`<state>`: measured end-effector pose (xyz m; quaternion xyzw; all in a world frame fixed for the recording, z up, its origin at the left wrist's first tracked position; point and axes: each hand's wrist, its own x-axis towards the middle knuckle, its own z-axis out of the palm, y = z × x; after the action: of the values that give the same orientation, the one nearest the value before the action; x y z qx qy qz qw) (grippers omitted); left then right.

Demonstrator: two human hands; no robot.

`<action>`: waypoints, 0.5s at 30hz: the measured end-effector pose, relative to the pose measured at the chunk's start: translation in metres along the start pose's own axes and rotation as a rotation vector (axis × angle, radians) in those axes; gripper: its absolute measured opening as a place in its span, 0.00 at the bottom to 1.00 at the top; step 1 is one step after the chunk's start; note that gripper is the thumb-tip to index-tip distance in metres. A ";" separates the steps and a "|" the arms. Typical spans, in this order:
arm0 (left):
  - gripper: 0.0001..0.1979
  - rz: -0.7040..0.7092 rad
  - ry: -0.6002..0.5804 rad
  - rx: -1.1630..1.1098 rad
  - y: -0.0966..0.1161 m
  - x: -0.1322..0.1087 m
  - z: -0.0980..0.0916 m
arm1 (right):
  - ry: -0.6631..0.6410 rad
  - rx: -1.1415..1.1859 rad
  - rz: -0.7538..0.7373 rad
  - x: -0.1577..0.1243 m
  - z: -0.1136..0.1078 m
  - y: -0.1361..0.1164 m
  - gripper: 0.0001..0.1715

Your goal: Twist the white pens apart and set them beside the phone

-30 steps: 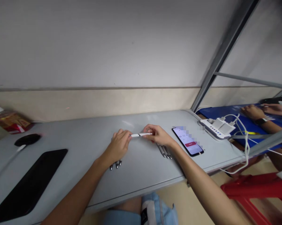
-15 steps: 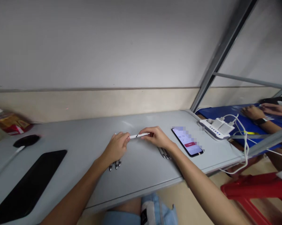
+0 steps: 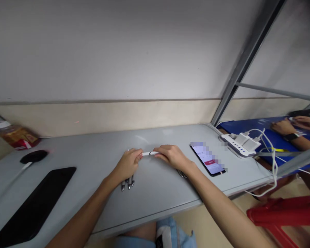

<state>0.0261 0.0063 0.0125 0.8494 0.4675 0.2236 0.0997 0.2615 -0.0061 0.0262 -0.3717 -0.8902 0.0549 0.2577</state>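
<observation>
My left hand [image 3: 127,164] and my right hand [image 3: 171,155] both pinch a thin white pen [image 3: 149,153] that runs sideways between them, just above the grey table [image 3: 155,189]. A short stretch of the pen with a dark band shows between the fingers. Three silvery pens [image 3: 127,183] lie on the table under my left wrist. A few more pens [image 3: 182,174] lie half hidden under my right wrist.
A lit phone [image 3: 208,159] lies right of my right hand. A white power strip [image 3: 239,144] with chargers and cables sits at the table's right end. A black slab [image 3: 32,205], a black mouse [image 3: 33,156] and a bottle [image 3: 17,136] are at left. Another person's hands [image 3: 290,124] rest on a blue surface; a red stool [image 3: 286,215] stands below.
My hands have drawn closer together along the white pen, so less of it shows. The view has shifted slightly.
</observation>
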 end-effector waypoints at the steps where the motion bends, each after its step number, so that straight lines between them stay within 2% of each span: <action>1: 0.11 -0.005 0.008 0.007 0.000 0.000 0.000 | 0.010 -0.025 0.011 0.000 0.002 -0.001 0.23; 5: 0.11 -0.005 0.018 0.025 0.000 0.000 -0.002 | 0.013 -0.097 0.094 0.001 0.011 -0.003 0.26; 8: 0.12 0.007 0.027 0.043 -0.001 -0.001 -0.002 | 0.022 -0.015 0.158 0.002 0.013 -0.004 0.25; 11: 0.12 0.040 0.030 0.030 0.001 -0.001 -0.001 | 0.074 0.252 0.219 0.003 0.009 -0.003 0.21; 15: 0.13 0.086 0.054 -0.047 0.011 0.000 -0.004 | 0.207 0.823 0.371 0.008 0.005 -0.001 0.16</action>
<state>0.0322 0.0003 0.0195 0.8598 0.4278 0.2612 0.0973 0.2543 -0.0007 0.0257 -0.3953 -0.6824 0.4112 0.4572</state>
